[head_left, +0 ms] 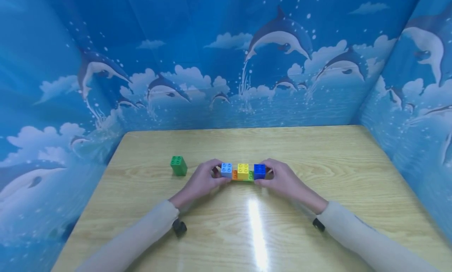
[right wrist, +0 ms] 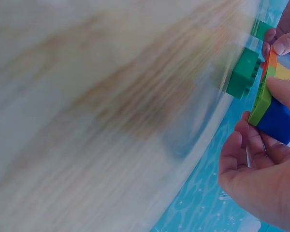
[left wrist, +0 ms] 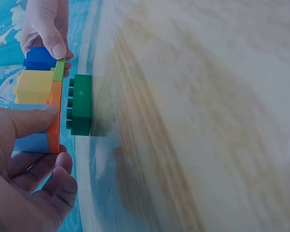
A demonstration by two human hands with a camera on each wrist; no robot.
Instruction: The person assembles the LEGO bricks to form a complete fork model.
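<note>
A short brick row hangs between my two hands above the wooden table (head_left: 318, 158): a light blue brick (head_left: 226, 169), a yellow brick (head_left: 243, 171) and a blue brick (head_left: 259, 171) on an orange plate (left wrist: 53, 111) and a light green plate (right wrist: 262, 99). My left hand (head_left: 212, 178) pinches the light blue end, thumb on top. My right hand (head_left: 272, 178) pinches the blue end. In the wrist views a dark green brick (left wrist: 81, 105) stands on the table just under the plates, a small gap between them. The head view hides it.
A separate green brick (head_left: 178, 165) stands on the table left of my left hand. Blue dolphin-print walls (head_left: 226, 68) close in the table at the back and both sides. Bare tabletop lies in front of the hands, with a bright glare streak (head_left: 257, 233).
</note>
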